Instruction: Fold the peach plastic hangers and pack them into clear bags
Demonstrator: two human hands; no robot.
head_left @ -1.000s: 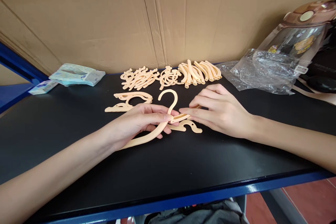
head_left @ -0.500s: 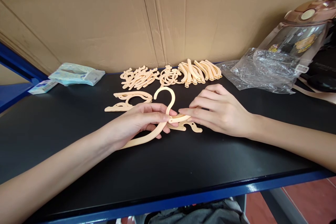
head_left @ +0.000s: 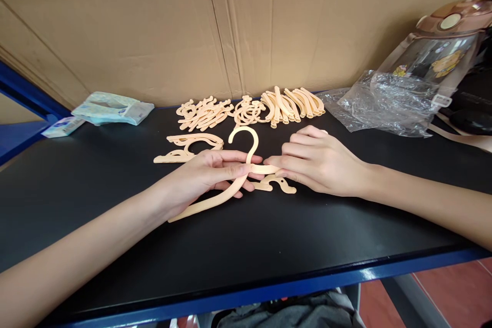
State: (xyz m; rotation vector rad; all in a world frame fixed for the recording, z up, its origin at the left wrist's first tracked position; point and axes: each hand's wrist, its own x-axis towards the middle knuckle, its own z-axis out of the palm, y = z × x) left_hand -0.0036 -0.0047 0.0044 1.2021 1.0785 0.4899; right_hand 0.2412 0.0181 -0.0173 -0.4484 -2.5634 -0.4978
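My left hand (head_left: 219,169) grips a cream plastic hanger hook (head_left: 251,141) near its base, where a curved hanger arm (head_left: 215,201) slopes down to the left. Between the fingers of my right hand (head_left: 319,159) is another cream hanger arm (head_left: 265,169), its inner end meeting the hook's base at my left thumb. Most of that piece is hidden by my right hand. Under it on the table lies a small notched cream piece (head_left: 282,184). Left of the hook rest folded hanger parts (head_left: 196,138), partly behind my left hand.
Along the back lie piles of small cream parts (head_left: 203,115), hooks (head_left: 248,110) and curved arms (head_left: 292,105). A tissue pack (head_left: 111,107) sits at back left. Crumpled clear plastic (head_left: 392,105) and a strapped bottle (head_left: 442,51) stand at right. The black table (head_left: 230,266) has a blue front edge.
The right-hand arm piece has turned and now lines up against the hook's base under my left thumb. The hook has shifted slightly right.
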